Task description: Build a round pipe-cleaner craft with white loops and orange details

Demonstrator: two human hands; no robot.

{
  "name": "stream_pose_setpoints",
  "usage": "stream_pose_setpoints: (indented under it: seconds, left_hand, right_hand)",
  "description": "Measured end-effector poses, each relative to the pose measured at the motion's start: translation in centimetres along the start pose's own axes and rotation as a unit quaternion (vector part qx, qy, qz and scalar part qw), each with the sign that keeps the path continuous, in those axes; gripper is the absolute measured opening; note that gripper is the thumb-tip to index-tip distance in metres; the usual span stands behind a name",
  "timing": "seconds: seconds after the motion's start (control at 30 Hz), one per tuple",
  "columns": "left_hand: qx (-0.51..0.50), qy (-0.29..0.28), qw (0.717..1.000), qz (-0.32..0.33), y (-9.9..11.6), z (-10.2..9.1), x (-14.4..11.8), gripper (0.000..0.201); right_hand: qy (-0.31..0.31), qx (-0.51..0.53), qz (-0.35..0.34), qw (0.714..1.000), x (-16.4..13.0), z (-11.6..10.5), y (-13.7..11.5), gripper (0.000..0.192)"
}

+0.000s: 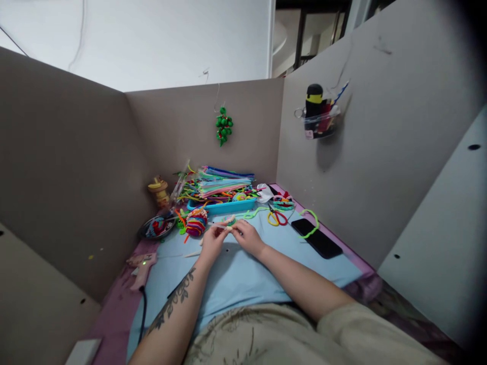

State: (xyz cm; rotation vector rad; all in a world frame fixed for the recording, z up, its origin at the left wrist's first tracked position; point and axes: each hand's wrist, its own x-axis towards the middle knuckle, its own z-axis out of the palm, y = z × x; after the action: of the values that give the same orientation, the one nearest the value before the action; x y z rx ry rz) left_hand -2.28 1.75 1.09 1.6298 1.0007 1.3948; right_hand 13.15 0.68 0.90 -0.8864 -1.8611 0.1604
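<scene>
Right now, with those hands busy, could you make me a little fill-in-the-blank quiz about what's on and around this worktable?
1. The left hand and right hand hold a small piece above a cloth coloured light ____.
2. One handle loop of the scissors is red; the other is ____.
3. The fuzzy strip lying partly on the phone is bright ____.
4. The pink glue gun lies on the person's ____ side.

Missing words: blue; yellow; green; left.
</scene>
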Motion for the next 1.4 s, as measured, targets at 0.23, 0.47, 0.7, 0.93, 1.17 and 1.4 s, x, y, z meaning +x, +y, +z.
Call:
stream_pose_setpoints:
  seconds: [0.23,0.47,0.7,0.93,1.17,1.4]
  left_hand:
    - [-0.087,-0.008,0.995,-0.056,-0.17,0.07,0.02,0.030]
    - [-0.155,-0.021,0.982,-0.109,0.18,0.16,-0.08,0.032]
    - [-0.151,-0.043,0.980,-0.123,-0.44,-0.10,0.00,0.031]
    - [-0.114,-0.051,0.984,-0.130,-0.47,-0.18,-0.12,0.032]
    - [-0.079,0.004,0.988,-0.132,-0.28,0.10,0.01,0.041]
    - [-0.062,0.011,0.989,-0.131,-0.10,0.03,0.01,0.036]
  right_hand:
    - [0.002,0.030,0.002,1.000,-0.07,0.12,0.09,0.013]
    - [-0.004,0.044,0.007,0.999,-0.06,0.10,-0.14,0.012]
    - [-0.008,0.055,0.003,0.998,-0.17,0.15,0.23,0.011]
    - [-0.008,0.055,0.015,0.998,-0.14,0.09,0.03,0.012]
    - [0.048,0.064,0.081,0.993,0.18,0.34,-0.23,0.017]
    - [0.049,0.018,0.068,0.996,0.03,0.58,0.28,0.013]
